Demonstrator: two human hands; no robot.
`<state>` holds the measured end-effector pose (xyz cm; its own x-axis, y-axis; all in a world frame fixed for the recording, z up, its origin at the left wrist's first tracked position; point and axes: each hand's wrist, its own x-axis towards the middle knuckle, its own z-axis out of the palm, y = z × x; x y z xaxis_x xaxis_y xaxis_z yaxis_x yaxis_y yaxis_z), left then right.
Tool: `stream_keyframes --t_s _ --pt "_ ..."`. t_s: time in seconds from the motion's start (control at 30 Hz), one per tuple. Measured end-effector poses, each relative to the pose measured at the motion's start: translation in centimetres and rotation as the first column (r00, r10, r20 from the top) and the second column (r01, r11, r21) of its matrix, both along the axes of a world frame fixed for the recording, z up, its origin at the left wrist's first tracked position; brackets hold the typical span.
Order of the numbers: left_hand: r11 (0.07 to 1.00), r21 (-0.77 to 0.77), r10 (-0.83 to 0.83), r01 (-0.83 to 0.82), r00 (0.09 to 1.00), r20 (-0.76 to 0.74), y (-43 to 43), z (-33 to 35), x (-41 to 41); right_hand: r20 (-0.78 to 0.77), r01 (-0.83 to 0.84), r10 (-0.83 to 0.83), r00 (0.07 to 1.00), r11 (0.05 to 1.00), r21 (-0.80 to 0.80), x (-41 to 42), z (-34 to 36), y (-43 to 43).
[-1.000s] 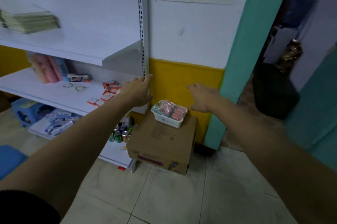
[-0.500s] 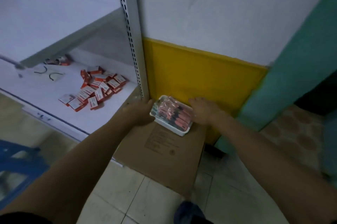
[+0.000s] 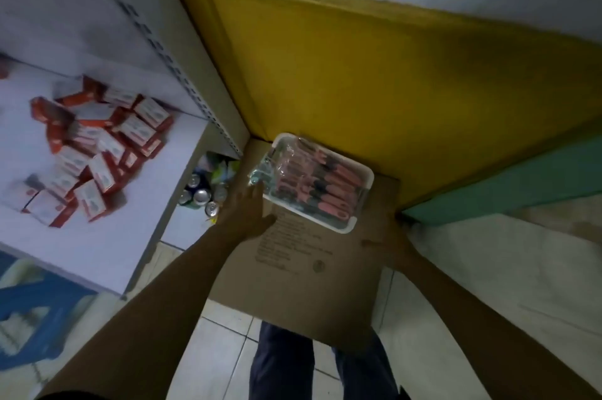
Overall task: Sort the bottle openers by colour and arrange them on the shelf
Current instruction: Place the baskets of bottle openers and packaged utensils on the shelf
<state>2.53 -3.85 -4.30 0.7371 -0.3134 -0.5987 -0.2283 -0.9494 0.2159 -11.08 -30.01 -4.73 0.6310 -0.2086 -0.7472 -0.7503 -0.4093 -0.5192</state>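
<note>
Head view: my left hand (image 3: 247,213) lies flat, fingers straight, on the box (image 3: 303,279) beside the tray (image 3: 368,178) of openers (image 3: 325,184) at its far edge. My right hand (image 3: 395,249) is at the box's right edge, and its grip is too blurred to tell.

No text was legible. Printed lines and a round mark on the cardboard box (image 3: 303,298) were too blurred to read. Labels on the small red boxes (image 3: 101,171) were likewise unreadable.

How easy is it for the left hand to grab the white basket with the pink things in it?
Probably easy. The left hand lies open on the cardboard box, right beside the white basket, with nothing between them.
</note>
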Motion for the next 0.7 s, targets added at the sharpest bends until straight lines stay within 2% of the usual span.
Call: stream_keyframes --t_s 0.07,0.17,0.23,0.3,0.37,0.43,0.53,0.63,0.7 --pt "0.987 -0.072 0.14 -0.141 0.99 -0.02 -0.2 -2.5 2.6 -0.055 0.118 -0.117 0.992 0.993 0.007 1.0 -1.8 0.0" --pt "0.925 -0.166 0.334 -0.343 0.939 -0.079 -1.0 -6.0 6.8 0.002 0.29 -0.292 0.956 0.952 0.094 3.7 -4.1 0.7" --pt "0.889 -0.229 0.371 -0.397 0.917 -0.15 -1.6 -7.7 8.9 -0.008 0.478 -0.489 0.872 0.849 0.224 5.3 -5.0 1.5" --pt "0.858 -0.308 0.357 -0.41 0.909 -0.217 -2.2 -8.3 9.9 -0.002 0.573 -0.61 0.792 0.742 0.348 6.4 -5.0 2.3" --pt "0.819 -0.381 0.34 -0.428 0.898 -0.278 -2.6 -8.3 10.6 0.026 0.59 -0.651 0.759 0.704 0.394 7.0 -5.1 2.7" --pt "0.804 -0.41 0.319 -0.431 0.894 -0.315 -2.8 -8.3 11.2 -0.009 0.64 -0.682 0.731 0.681 0.357 7.7 -4.7 3.0" --pt "0.793 -0.411 0.332 -0.45 0.884 -0.329 -2.9 -7.8 11.2 -0.087 0.71 -0.723 0.685 0.637 0.302 8.3 -4.4 3.1" --pt "0.731 -0.476 0.355 -0.489 0.868 -0.347 -2.7 -7.1 9.5 -0.099 0.732 -0.745 0.659 0.607 0.308 7.3 -4.2 3.3" --pt "0.738 -0.482 0.326 -0.473 0.875 -0.359 -2.4 -5.9 7.7 -0.11 0.758 -0.771 0.627 0.572 0.312 5.6 -3.0 3.9"
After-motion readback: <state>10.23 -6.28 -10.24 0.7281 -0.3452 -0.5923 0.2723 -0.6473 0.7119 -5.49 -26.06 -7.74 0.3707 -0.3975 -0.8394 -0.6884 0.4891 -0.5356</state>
